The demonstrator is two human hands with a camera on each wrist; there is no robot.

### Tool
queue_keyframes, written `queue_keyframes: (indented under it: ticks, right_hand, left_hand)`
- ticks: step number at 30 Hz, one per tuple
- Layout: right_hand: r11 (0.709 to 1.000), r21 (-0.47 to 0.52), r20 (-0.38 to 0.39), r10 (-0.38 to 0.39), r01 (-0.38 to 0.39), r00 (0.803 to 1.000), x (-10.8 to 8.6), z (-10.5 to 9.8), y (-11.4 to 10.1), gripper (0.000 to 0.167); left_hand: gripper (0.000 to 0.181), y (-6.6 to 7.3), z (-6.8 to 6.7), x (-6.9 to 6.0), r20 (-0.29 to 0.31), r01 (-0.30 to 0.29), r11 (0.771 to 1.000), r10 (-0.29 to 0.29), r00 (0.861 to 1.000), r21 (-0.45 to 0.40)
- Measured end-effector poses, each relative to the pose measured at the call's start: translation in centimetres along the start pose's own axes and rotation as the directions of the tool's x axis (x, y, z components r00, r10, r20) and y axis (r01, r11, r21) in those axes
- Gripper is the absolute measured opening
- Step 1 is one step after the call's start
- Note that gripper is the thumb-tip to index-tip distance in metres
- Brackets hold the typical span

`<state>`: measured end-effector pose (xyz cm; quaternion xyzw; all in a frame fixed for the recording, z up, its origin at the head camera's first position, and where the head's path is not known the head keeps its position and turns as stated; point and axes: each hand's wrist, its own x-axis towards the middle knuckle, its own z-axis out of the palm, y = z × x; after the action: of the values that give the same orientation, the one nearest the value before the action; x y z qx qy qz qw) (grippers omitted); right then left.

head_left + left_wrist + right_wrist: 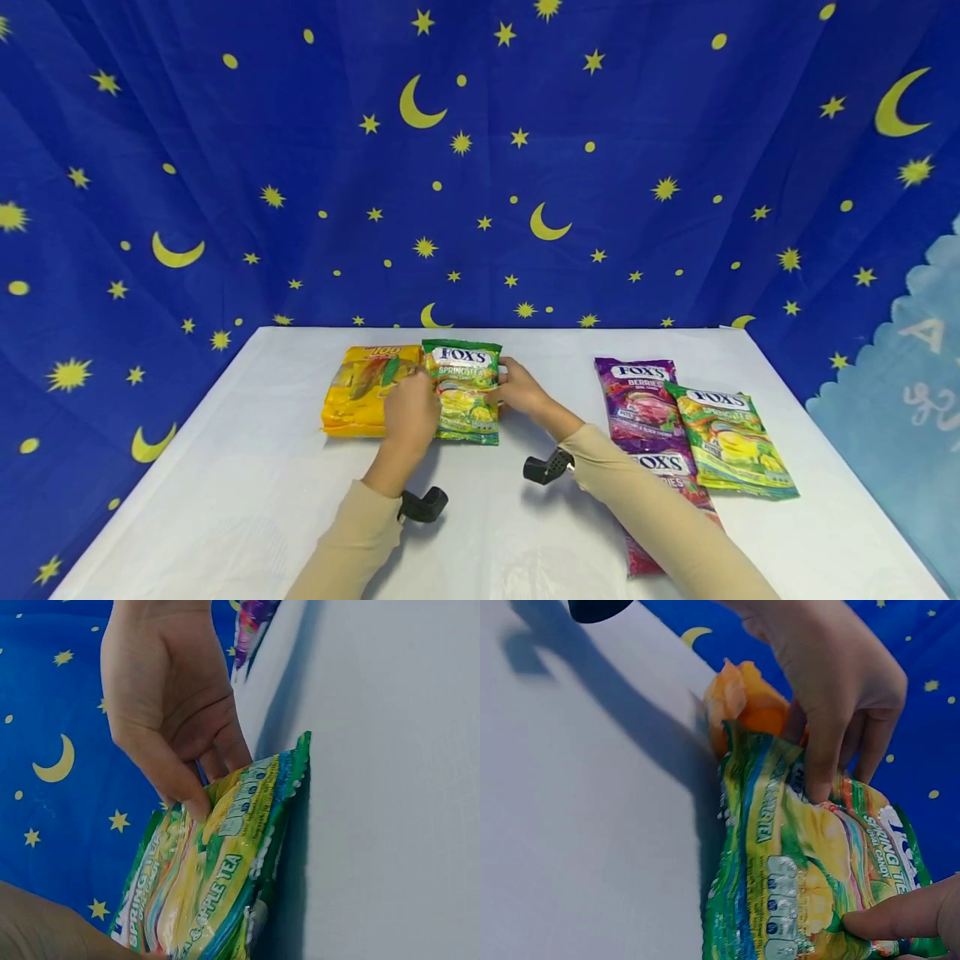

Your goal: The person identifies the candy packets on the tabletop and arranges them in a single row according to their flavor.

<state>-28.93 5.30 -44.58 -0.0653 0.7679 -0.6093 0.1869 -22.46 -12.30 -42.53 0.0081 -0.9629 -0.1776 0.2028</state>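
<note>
Both hands at work on one green Spring Tea packet (463, 421) at the far side of the white bench (517, 533), left of centre. Left hand (412, 408): grip clamped on the packet's left side. Right hand (523, 390): grip pinching its right edge, thumb on the printed face. Yellow packet (358, 400) directly beside, to the left. At right: two purple Berries packets (645, 410), the nearer partly hidden by the right sleeve (652, 508), plus a second green packet (735, 446) alongside.
</note>
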Motion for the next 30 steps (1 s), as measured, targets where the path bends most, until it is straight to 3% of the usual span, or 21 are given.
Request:
queue_keyframes:
  ticks: [6, 10, 13, 19, 27, 30]
  right_hand:
    - [0.999, -0.042, -0.012, -0.005, 0.005, 1.000, 0.4, 0.2, 0.5, 0.072]
    - [0.990, -0.140, -0.050, -0.017, 0.010, 0.999, 0.6, 0.4, 0.5, 0.069]
    - [0.973, -0.230, -0.071, -0.027, 0.010, 0.997, 0.6, 0.6, 0.3, 0.067]
    - [0.952, -0.305, -0.072, -0.019, -0.004, 0.997, 0.5, 0.8, -0.1, 0.067]
    - [0.889, -0.457, -0.082, -0.081, 0.035, 0.993, 0.6, 0.6, 0.2, 0.065]
    - [0.885, -0.465, -0.080, -0.087, 0.040, 0.993, 0.6, 0.5, 0.4, 0.064]
  left_hand:
    - [0.017, 0.8, 0.6, 0.3, 0.031, 0.021, 0.988, -0.026, 0.999, 0.152]
    - [0.019, 0.9, 1.0, 0.6, 0.053, 0.015, 0.977, -0.027, 0.998, 0.211]
    - [0.013, 0.9, 1.3, 0.7, 0.077, 0.004, 0.971, -0.023, 0.997, 0.237]
    - [0.006, 1.0, 1.6, 0.8, 0.120, 0.007, 0.963, -0.041, 0.992, 0.270]
    - [0.007, 1.4, 1.9, 0.8, 0.119, -0.003, 0.945, -0.039, 0.992, 0.327]
    - [0.009, 1.5, 2.2, 0.6, 0.109, 0.007, 0.942, -0.046, 0.993, 0.335]
